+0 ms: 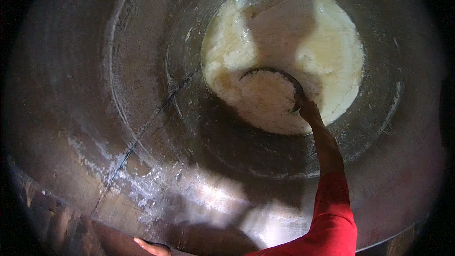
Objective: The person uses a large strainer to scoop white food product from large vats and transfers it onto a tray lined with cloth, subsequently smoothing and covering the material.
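My right hand (310, 112) reaches down into a large metal vat (142, 60). It is shut on a dark, curved implement (289, 78), which lies at the surface of a pale yellowish-white mass (334, 53) in the bottom. Only a tapering arc of the implement shows; whether it is a curved blade or a bowl's rim I cannot tell. At the lower left edge of the picture, my left hand (154, 248) is at the vat's near rim, with one digit showing along it. Its other fingers are out of sight.
The vat's sloping wall surrounds the mass and has ring-shaped marks. A dark seam (153, 119) runs down the left side. Whitish residue (145, 188) sticks to the near wall. Shadows cover much of the mass, and my red sleeve (332, 202) crosses the near right wall.
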The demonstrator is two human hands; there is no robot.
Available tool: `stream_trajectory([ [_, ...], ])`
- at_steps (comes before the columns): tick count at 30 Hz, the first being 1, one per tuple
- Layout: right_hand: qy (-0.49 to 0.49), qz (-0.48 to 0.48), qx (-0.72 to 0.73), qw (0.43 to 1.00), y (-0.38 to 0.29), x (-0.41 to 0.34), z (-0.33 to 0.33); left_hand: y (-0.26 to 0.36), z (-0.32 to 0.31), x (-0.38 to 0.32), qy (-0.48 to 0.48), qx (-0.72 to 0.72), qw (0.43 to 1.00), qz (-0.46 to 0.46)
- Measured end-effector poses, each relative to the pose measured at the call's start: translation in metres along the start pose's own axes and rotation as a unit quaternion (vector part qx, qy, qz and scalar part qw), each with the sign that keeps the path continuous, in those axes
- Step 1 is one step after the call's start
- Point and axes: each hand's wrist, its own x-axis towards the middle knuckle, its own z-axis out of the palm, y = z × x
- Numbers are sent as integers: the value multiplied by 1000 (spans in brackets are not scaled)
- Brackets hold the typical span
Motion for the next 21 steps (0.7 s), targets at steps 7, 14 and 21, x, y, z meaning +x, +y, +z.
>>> stream_trajectory([
  [7,-144,-229,-72,960,65,17,51,33,12,-36,-88,-101,982,-137],
  [14,-134,-362,15,922,95,-26,29,-94,78,-45,-74,-77,991,-79],
  [21,-237,-114,-48,964,77,-76,-126,-52,275,-73,-230,-85,968,50],
])
